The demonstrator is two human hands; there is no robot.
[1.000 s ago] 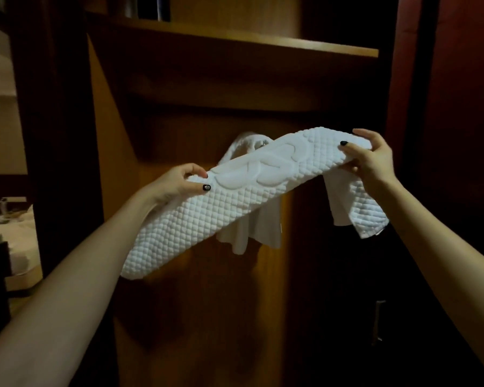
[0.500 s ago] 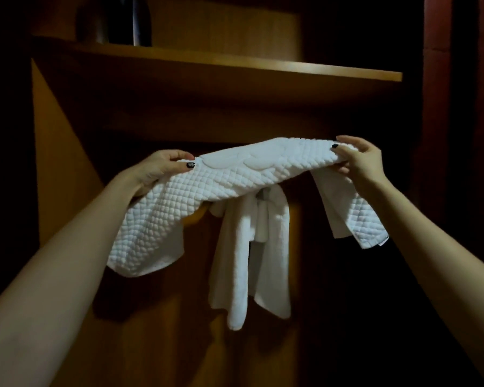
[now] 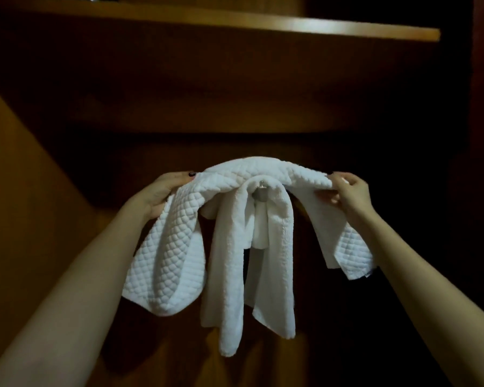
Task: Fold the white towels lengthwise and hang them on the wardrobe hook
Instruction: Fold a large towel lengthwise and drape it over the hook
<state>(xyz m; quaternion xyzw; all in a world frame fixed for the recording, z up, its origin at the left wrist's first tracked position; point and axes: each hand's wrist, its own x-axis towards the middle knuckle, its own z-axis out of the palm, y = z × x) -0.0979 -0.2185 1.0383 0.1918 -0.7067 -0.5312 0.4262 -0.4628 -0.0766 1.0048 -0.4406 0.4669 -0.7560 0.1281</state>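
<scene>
A folded white quilted towel (image 3: 173,247) arches over the metal wardrobe hook (image 3: 261,191), its two ends drooping left and right. My left hand (image 3: 160,195) grips its left part with the thumb on top. My right hand (image 3: 349,194) pinches its right part. Under the arch, a thinner white towel (image 3: 229,261) hangs from the same hook, both halves dangling straight down. Only the hook's tip shows between the folds.
The hook sits on the wardrobe's dark wooden back panel (image 3: 263,107). A lit wooden shelf (image 3: 291,27) runs across above. A slanted wooden side panel (image 3: 25,163) stands at the left. The right side is in deep shadow.
Both hands have carried the quilted towel forward and lowered its middle over the hook, above the towel hanging there. The view has moved closer to the wardrobe.
</scene>
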